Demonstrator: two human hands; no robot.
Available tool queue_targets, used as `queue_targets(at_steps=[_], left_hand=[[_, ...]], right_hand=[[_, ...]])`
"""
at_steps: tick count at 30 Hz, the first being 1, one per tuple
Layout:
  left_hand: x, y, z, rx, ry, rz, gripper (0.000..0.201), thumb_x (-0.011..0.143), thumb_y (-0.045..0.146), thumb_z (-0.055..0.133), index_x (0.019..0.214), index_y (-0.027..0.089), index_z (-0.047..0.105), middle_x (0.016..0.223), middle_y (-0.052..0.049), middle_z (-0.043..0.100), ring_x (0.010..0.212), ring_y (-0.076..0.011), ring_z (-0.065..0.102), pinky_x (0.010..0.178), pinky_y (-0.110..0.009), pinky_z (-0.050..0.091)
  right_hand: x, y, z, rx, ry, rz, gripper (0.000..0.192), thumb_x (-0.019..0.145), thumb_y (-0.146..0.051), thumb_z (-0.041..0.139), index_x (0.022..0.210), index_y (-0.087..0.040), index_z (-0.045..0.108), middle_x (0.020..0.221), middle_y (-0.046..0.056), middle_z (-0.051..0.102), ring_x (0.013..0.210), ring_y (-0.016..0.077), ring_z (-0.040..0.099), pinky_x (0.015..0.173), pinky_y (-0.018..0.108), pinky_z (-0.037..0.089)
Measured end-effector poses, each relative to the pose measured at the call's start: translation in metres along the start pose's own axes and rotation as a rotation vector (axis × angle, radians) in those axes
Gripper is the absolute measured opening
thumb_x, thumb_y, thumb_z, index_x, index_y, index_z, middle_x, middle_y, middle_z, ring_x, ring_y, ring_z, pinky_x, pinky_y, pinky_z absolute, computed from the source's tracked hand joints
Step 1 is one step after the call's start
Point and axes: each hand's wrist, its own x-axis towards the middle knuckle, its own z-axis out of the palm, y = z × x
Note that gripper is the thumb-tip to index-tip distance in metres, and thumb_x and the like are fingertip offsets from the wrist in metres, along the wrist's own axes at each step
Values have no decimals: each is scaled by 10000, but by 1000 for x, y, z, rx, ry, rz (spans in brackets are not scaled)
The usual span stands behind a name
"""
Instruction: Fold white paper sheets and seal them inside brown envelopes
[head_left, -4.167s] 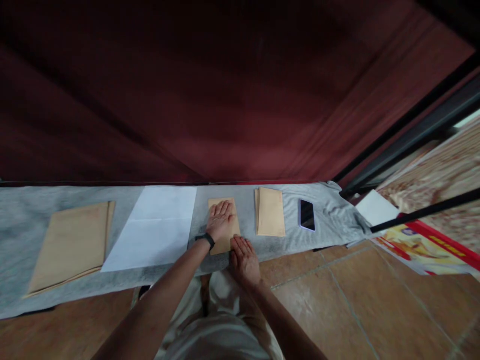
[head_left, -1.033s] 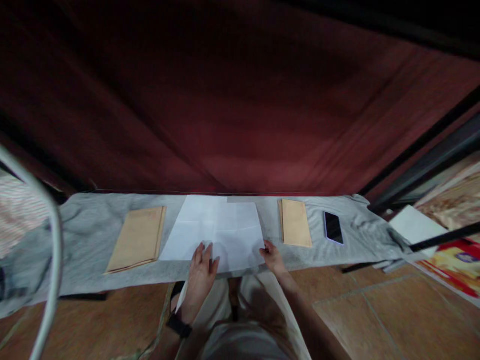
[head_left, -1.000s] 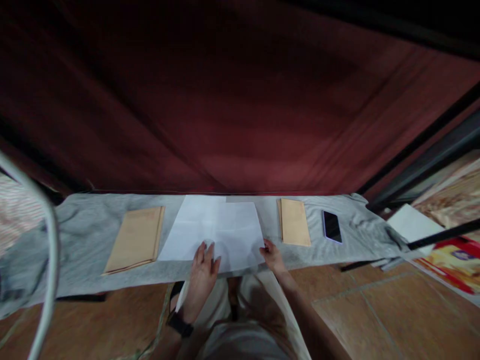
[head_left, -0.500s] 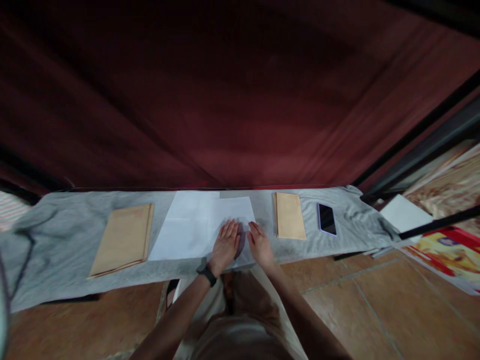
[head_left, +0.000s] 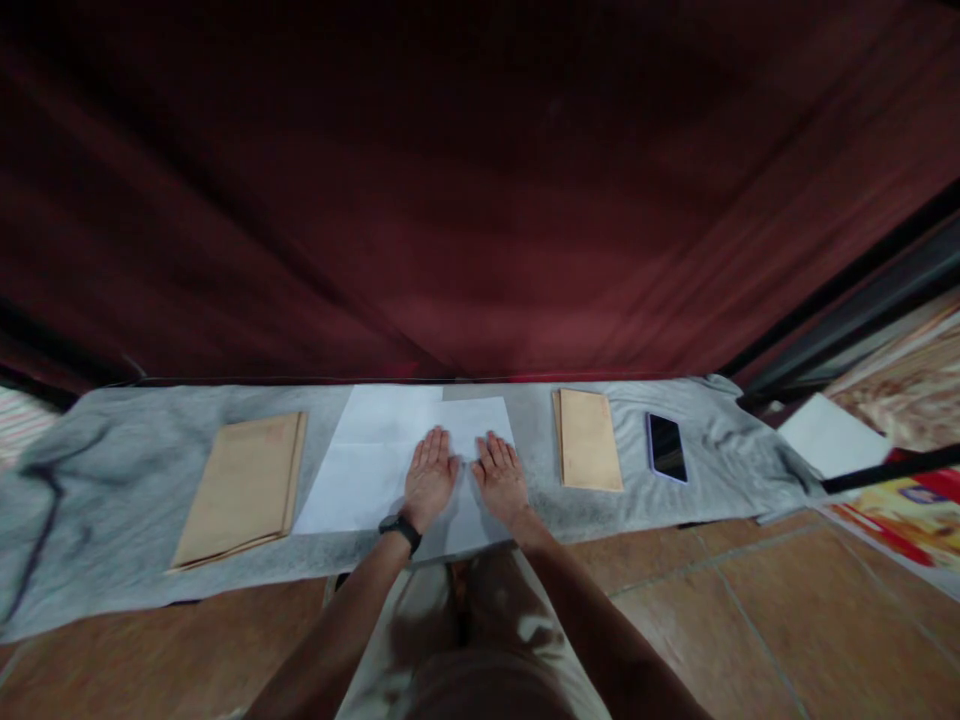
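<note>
Two white sheets of paper lie on the grey cloth, overlapping in part. My left hand [head_left: 430, 480] rests flat, fingers stretched out, near where the right-hand sheet [head_left: 469, 415] meets the left-hand sheet [head_left: 360, 470]. A dark watch is on my left wrist. On the right part of the right-hand sheet my right hand [head_left: 501, 480] lies palm down, its fingers extended and the thumb apart. Neither hand grasps anything. Faint crease lines show on the left-hand sheet.
Large brown envelopes [head_left: 240, 480] are stacked to the left, smaller brown envelopes [head_left: 590, 440] to the right. Beyond these lies a phone [head_left: 667, 447]. The grey cloth [head_left: 112, 510] covers the narrow surface, backed by a dark red curtain [head_left: 480, 240]. Tiled floor [head_left: 697, 600] shows below.
My left hand has slid left across the paper, so the hands are farther apart. My right hand now lies flatter with its fingers more spread. The view has shifted slightly.
</note>
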Motion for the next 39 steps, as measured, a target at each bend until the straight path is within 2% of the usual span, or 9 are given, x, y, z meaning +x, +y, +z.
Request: queue_targets(at_steps=[5, 11, 14, 17, 22, 25, 29, 35, 39], left_hand=[[16, -11, 1, 32, 38, -107, 625, 1001, 338, 314, 1500, -28, 403, 1578, -250, 386, 1510, -322, 312, 1242, -511, 232], [50, 31, 9, 0, -40, 103, 556, 1008, 299, 325, 1532, 143, 425, 1614, -114, 383, 1537, -260, 259, 1266, -496, 169], [61, 41, 15, -14, -62, 140, 536, 1022, 325, 308, 1515, 178, 458, 1604, -90, 404, 1527, -261, 285, 1261, -505, 175], [65, 29, 18, -31, -32, 107, 555, 1028, 372, 294, 1509, 154, 465, 1596, -118, 410, 1519, -276, 303, 1246, -510, 215], [61, -7, 13, -62, 48, 8, 603, 1018, 404, 295, 1533, 113, 414, 1584, -165, 414, 1512, -289, 319, 1227, -530, 254], [49, -20, 7, -48, 56, -35, 619, 1018, 404, 287, 1533, 80, 399, 1588, -182, 401, 1512, -295, 316, 1229, -527, 253], [14, -19, -5, -23, 34, -35, 607, 1024, 391, 282, 1517, 64, 418, 1589, -193, 395, 1513, -305, 311, 1225, -531, 265], [-66, 3, -30, 20, -22, 185, 555, 1017, 412, 381, 1504, 155, 458, 1578, -145, 436, 1501, -307, 339, 1218, -556, 282], [-101, 7, -45, 37, -82, 304, 596, 995, 485, 452, 1519, 200, 433, 1592, -125, 421, 1489, -297, 364, 1230, -572, 243]], right_hand=[[-6, 8, 0, -29, 48, 44, 559, 1057, -366, 425, 1551, -110, 379, 1601, 192, 370, 1476, 306, 374, 1179, 533, 311], [-6, 9, 3, -38, 101, 25, 530, 1043, -338, 445, 1528, -123, 422, 1583, 188, 411, 1466, 304, 387, 1174, 524, 330], [-6, 11, 5, -33, 114, 15, 515, 1043, -327, 427, 1516, -124, 439, 1579, 185, 420, 1467, 302, 387, 1184, 524, 320], [-6, 11, 5, -16, 96, 22, 533, 1044, -343, 426, 1526, -117, 421, 1585, 186, 409, 1471, 306, 381, 1190, 519, 317], [-5, 10, 1, 17, 53, 47, 553, 1041, -331, 442, 1545, -110, 392, 1600, 190, 380, 1486, 308, 358, 1203, 514, 292], [-6, 8, -1, 29, 69, 52, 548, 1042, -325, 440, 1545, -113, 392, 1601, 183, 380, 1486, 305, 357, 1205, 514, 286], [-6, 7, -2, 41, 76, 51, 553, 1040, -326, 435, 1547, -110, 387, 1604, 181, 375, 1489, 305, 351, 1203, 514, 287], [-6, 7, -3, 40, 60, 62, 563, 1042, -333, 439, 1554, -105, 372, 1603, 185, 375, 1476, 312, 375, 1202, 520, 292], [-5, 6, -5, 25, 33, 74, 556, 1039, -324, 451, 1544, -101, 392, 1595, 188, 386, 1476, 308, 379, 1209, 511, 290]])
